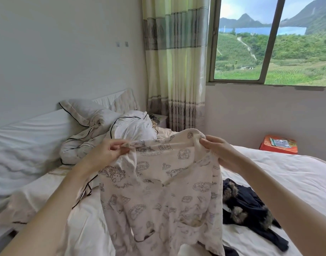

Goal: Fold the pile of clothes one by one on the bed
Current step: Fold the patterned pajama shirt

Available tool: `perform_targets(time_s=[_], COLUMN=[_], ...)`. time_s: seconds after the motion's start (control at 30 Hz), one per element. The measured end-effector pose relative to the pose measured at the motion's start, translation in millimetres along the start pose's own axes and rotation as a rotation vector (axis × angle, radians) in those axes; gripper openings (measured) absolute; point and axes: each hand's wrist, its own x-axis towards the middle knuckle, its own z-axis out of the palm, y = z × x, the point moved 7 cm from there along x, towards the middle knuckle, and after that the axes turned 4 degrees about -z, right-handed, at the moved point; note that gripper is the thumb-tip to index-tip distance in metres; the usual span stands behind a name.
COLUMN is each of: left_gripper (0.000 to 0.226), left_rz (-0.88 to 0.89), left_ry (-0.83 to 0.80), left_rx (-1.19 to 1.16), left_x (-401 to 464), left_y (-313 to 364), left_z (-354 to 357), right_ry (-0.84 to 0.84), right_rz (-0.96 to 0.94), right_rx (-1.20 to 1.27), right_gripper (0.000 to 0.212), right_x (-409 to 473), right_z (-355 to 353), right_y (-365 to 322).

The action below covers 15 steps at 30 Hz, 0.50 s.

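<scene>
While the bed (pixel 280 174) filled the lower field from 8 to 4 o'clock, a crumpled duvet (pixel 95 137) lay at 10 o'clock near the wall. A window (pixel 273 43) occupied 1 o'clock, with a curtain (pixel 175 61) at 12. The shirt (pixel 158 196), pale with a printed pattern, hung at centre, lifted clear of the bed at its top edge and trailing down toward 6 o'clock. A dark garment (pixel 250 204) lay on the bed at 4 o'clock, just beside the shirt's right edge. An orange box (pixel 278 144) sat at 3 o'clock beyond the bed. The left hand (pixel 105 154) pinched the shirt's shoulder between thumb and fingertips; the right hand (pixel 217 148) gripped the opposite shoulder with curled fingers. Risk, as judged: the left pinch held little cloth, so a shake could slip it free and collapse the shirt; lowering it off-centre could also drape it over the dark garment and tangle the two.
</scene>
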Motion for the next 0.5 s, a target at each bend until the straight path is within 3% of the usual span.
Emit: perform_targets(time_s=[0.17,0.27,0.37,0.5], left_gripper=[0.026,0.026,0.02,0.019], left_rz=[0.004,-0.005,0.003,-0.019], left_ry=[0.16,0.274,0.321,0.378], left_rx=[-0.08,-0.167,-0.146,-0.026], left_x=[-17.3,-30.1,-46.3,-71.9], left_y=[-5.2,-6.0,-7.7,-10.4], left_z=[-40.1,-59.3,-66.0,-77.6], right_ry=[-0.07,-0.155,-0.251,-0.141], right_rz=[-0.238,-0.2,-0.095,-0.223], right_rx=[-0.593,-0.635,-0.49,-0.68], right_gripper=[0.03,0.037,0.038,0.034], right_x=[9.6,16.5,19.0,23.4], right_z=[29.8,45.1,62.7,84.5], right_y=[-32.2,-30.1,-10.4,2.8])
